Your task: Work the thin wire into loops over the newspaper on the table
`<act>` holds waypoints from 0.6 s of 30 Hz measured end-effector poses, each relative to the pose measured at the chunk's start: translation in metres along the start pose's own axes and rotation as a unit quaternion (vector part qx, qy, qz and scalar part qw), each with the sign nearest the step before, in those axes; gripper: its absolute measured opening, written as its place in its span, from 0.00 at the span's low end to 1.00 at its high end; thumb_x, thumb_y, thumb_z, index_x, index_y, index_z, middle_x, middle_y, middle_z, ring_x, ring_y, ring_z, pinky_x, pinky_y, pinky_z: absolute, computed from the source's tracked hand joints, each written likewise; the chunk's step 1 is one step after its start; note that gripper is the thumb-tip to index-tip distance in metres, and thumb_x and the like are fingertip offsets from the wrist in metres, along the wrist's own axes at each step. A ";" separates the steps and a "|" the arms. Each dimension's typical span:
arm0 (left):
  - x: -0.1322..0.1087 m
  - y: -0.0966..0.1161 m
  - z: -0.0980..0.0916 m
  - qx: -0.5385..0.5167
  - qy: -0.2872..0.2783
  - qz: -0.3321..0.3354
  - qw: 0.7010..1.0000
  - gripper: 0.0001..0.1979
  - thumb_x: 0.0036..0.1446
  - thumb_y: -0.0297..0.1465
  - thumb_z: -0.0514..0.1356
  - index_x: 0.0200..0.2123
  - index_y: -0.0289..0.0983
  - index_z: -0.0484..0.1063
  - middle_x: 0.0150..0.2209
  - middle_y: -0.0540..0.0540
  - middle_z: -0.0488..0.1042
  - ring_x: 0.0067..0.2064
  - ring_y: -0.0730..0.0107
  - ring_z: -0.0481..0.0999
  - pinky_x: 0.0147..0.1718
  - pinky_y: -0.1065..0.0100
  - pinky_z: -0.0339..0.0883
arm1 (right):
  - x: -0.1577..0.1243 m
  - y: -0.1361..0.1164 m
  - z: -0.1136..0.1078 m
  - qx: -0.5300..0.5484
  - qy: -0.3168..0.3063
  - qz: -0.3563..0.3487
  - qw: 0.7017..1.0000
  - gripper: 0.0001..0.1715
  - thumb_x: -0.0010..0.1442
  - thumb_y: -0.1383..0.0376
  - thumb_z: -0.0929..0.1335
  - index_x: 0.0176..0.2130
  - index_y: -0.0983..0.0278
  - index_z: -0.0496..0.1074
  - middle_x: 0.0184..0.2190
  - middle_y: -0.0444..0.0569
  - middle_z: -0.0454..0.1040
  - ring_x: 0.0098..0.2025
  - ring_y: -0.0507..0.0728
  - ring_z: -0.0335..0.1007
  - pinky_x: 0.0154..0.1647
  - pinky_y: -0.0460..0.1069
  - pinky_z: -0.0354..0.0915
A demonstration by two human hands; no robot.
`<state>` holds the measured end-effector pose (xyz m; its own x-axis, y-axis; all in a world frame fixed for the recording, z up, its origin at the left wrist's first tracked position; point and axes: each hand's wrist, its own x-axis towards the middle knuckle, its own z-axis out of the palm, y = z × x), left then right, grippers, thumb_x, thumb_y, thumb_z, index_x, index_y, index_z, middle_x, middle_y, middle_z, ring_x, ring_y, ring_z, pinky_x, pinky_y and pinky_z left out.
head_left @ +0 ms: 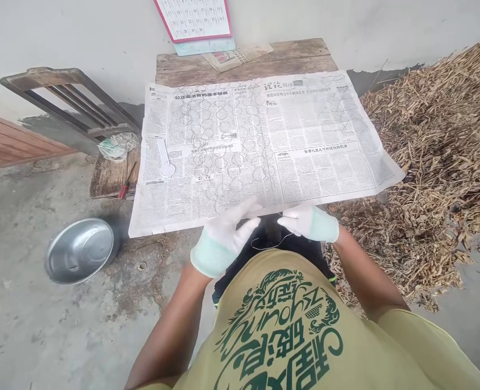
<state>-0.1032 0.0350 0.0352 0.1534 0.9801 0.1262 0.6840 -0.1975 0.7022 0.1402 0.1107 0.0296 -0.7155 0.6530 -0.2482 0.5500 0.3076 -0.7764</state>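
Observation:
Both hands wear white gloves with pale green cuffs at the near edge of the newspaper (324,173). My left hand (227,230) is on the left, its fingers curled over the paper's edge and its thumb drawn in; what lies between them is too small to make out. My right hand (307,222) pinches a thin wire (270,247), which loops down in front of my dark trousers. Thin wire-like lines bent into rows of loops (227,114) spread over the newspaper. A white spoon-shaped piece (166,165) lies on the left part of the sheet.
The newspaper covers a wooden table (296,57) against the wall, below a calendar (195,19). A wooden chair (61,81) at left holds a plastic bag (118,146) and a red-handled screwdriver (124,189). A metal basin (81,252) sits on the floor. Dried stalks (434,162) are heaped right.

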 end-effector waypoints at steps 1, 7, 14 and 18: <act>0.002 0.004 -0.001 0.029 0.000 0.020 0.999 0.25 0.73 0.41 0.57 0.67 0.39 0.68 0.59 0.41 0.80 0.59 0.56 0.81 0.61 0.53 0.75 | 0.000 -0.001 0.000 -0.002 -0.002 -0.010 1.000 0.32 0.73 0.60 0.63 0.18 0.62 0.60 0.17 0.41 0.66 0.22 0.50 0.62 0.31 0.49 0.56; 0.030 0.014 -0.001 0.159 -0.108 0.258 0.947 0.14 0.74 0.30 0.53 0.54 0.36 0.77 0.55 0.39 0.81 0.56 0.55 0.80 0.59 0.50 0.72 | 0.001 -0.002 0.006 -0.042 0.010 -0.094 0.995 0.30 0.73 0.61 0.64 0.20 0.62 0.60 0.18 0.40 0.61 0.22 0.50 0.54 0.28 0.49 0.49; 0.030 0.010 -0.002 0.188 -0.231 0.257 0.919 0.14 0.73 0.30 0.52 0.37 0.39 0.75 0.31 0.48 0.75 0.32 0.64 0.74 0.34 0.61 0.66 | -0.001 0.010 0.016 -0.137 0.020 -0.187 0.973 0.29 0.75 0.59 0.61 0.23 0.63 0.62 0.21 0.41 0.59 0.24 0.51 0.51 0.29 0.50 0.45; 0.028 0.011 -0.001 0.232 -0.259 0.260 0.901 0.12 0.67 0.24 0.52 0.40 0.41 0.76 0.27 0.49 0.72 0.28 0.63 0.70 0.27 0.60 0.57 | -0.002 0.012 0.015 -0.170 0.015 -0.190 0.967 0.32 0.77 0.54 0.59 0.23 0.63 0.64 0.21 0.43 0.62 0.24 0.51 0.52 0.29 0.50 0.47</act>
<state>-0.0919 0.0599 0.0475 0.7691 0.6347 -0.0746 0.6297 -0.7326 0.2584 0.1423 0.1027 0.0120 -0.8837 0.4665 0.0378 0.3635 0.7350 -0.5723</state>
